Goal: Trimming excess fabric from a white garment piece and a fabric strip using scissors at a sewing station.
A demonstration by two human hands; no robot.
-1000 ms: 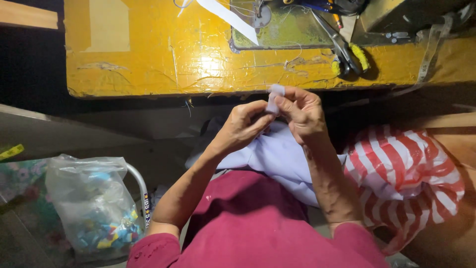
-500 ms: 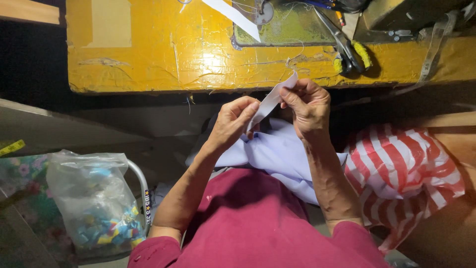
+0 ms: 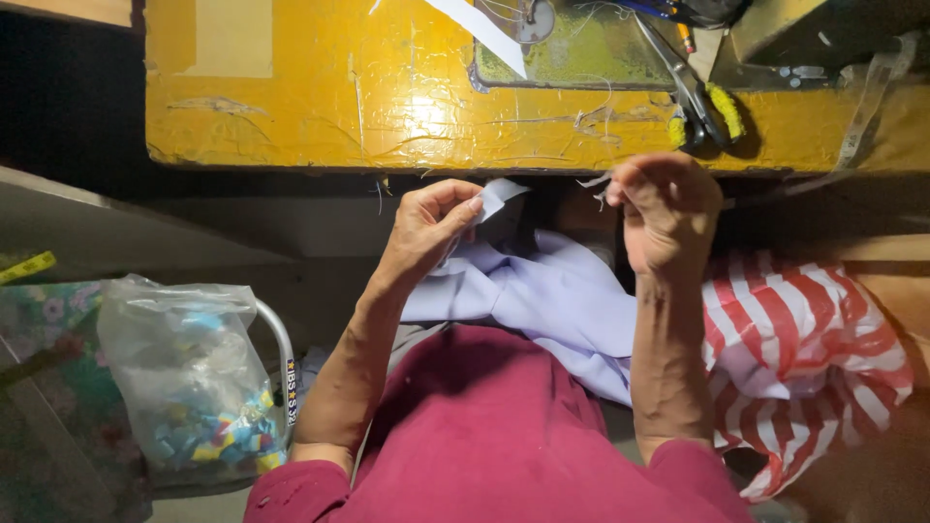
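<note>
Tailoring workshop: worn yellow sewing table [image 3: 387, 107], scissors [image 3: 693, 92], lilac fabric [image 3: 562, 300].

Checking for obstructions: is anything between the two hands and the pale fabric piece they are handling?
Nothing visible. The left hand pinches the pale fabric piece directly; the right hand is closed on a thin scrap. Only open air lies between them, above the lilac cloth in the lap.

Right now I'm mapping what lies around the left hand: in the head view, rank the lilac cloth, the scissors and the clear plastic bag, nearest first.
From the left hand:
1. Lilac cloth, touching it, just below.
2. Scissors, up right on the yellow table.
3. Clear plastic bag, low on the left; barely farther than the scissors.
</note>
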